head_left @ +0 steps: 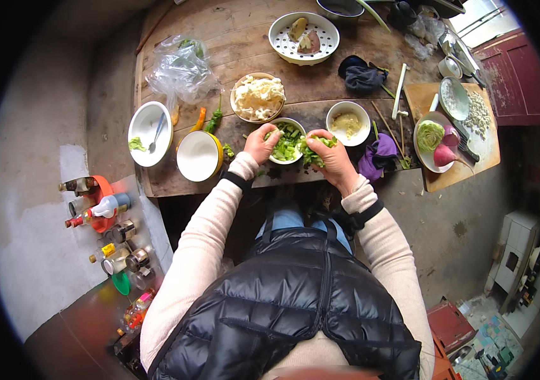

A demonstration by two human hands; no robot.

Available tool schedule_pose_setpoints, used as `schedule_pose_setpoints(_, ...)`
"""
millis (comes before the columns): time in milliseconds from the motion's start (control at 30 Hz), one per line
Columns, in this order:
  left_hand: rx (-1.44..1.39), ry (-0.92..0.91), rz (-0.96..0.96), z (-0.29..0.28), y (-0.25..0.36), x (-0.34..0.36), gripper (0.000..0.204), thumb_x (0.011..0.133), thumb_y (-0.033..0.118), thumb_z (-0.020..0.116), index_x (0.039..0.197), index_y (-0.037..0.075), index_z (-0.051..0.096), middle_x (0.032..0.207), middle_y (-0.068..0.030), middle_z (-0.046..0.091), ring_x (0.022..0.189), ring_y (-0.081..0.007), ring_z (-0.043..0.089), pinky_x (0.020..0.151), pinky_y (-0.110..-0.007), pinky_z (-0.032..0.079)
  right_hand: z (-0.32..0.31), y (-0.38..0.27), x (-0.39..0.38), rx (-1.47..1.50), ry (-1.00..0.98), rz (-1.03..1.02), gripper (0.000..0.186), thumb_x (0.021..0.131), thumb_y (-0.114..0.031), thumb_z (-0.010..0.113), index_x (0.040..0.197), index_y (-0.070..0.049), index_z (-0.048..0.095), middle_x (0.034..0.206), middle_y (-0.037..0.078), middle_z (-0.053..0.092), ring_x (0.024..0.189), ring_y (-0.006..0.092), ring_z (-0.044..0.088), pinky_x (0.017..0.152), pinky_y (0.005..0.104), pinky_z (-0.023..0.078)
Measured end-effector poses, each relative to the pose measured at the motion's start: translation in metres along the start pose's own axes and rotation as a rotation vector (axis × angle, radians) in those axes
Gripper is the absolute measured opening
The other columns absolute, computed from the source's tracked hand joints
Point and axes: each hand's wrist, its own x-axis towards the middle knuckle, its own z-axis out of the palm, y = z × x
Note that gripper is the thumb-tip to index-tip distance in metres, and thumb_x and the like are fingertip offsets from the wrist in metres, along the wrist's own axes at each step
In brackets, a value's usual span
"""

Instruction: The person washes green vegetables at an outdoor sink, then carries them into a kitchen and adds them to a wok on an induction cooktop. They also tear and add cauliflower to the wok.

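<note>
A white bowl of chopped green vegetables stands near the table's front edge, between my hands. At its left rim is my left hand, with its fingers curled together; whether they pinch the rim or a small piece is hidden. My right hand, at the right rim, is closed around a bunch of chopped green leaves. Just behind the bowl sits a bowl of torn pale, cream-coloured pieces. To the right stands a white bowl with a pale yellowish paste or mince.
At left are an empty-looking yellow enamel bowl, a white basin with a spoon, peppers and a plastic bag. A colander stands behind. Rightward lie purple cloth and a cutting board bearing a knife.
</note>
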Motion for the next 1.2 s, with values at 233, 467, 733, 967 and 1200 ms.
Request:
schedule_pose_setpoints(233, -0.207, -0.038, -0.184, -0.004, -0.024, -0.019, 0.015, 0.095, 0.021, 0.061, 0.100, 0.008, 0.063, 0.079, 0.0011, 0.060, 0.073, -0.0091, 0.055, 0.067, -0.026, 0.047, -0.023, 0.009, -0.023, 0.145, 0.032, -0.049, 0.014, 0.087, -0.018, 0.070, 0.098, -0.013, 0.062, 0.083, 0.001, 0.063, 0.063, 0.0087, 0.059, 0.046, 0.0208, 0.042)
schedule_pose_setpoints(467, -0.132, 0.003, -0.104, -0.005, -0.028, 0.002, 0.016, 0.096, 0.021, 0.060, 0.101, 0.006, 0.063, 0.079, 0.0026, 0.058, 0.072, -0.0065, 0.052, 0.064, -0.022, 0.044, -0.099, -0.009, -0.109, 0.286, 0.085, -0.204, 0.016, 0.088, -0.022, 0.069, 0.100, -0.014, 0.061, 0.090, 0.003, 0.069, 0.068, 0.0085, 0.064, 0.045, 0.0189, 0.043)
schedule_pose_setpoints(733, -0.507, -0.005, -0.210, 0.076, 0.105, -0.040, 0.008, 0.099, 0.023, 0.055, 0.096, 0.016, 0.054, 0.066, 0.0032, 0.045, 0.045, -0.0043, 0.034, 0.037, -0.019, 0.026, -0.293, -0.035, -0.279, 0.431, 0.237, -0.496, 0.016, 0.089, -0.021, 0.068, 0.101, -0.013, 0.060, 0.091, 0.003, 0.067, 0.067, 0.0070, 0.062, 0.044, 0.0177, 0.042)
schedule_pose_setpoints(967, -0.738, -0.357, -0.149, 0.349, 0.287, -0.063, 0.009, 0.099, 0.024, 0.055, 0.096, 0.015, 0.055, 0.070, 0.0029, 0.048, 0.048, -0.0038, 0.036, 0.039, -0.017, 0.027, -0.465, -0.048, -0.457, 0.550, 0.458, -0.626, 0.013, 0.092, -0.019, 0.064, 0.105, -0.017, 0.060, 0.090, -0.002, 0.064, 0.070, 0.0066, 0.059, 0.045, 0.0199, 0.042)
schedule_pose_setpoints(1200, -0.673, -0.755, -0.255, 0.627, 0.374, -0.050, 0.012, 0.097, 0.023, 0.058, 0.089, 0.016, 0.054, 0.069, 0.0032, 0.051, 0.049, -0.0058, 0.041, 0.039, -0.019, 0.031, -0.626, -0.061, -0.583, 0.751, 0.647, -0.852, 0.009, 0.091, -0.014, 0.065, 0.099, -0.014, 0.062, 0.085, 0.001, 0.062, 0.067, 0.0098, 0.058, 0.043, 0.0202, 0.040)
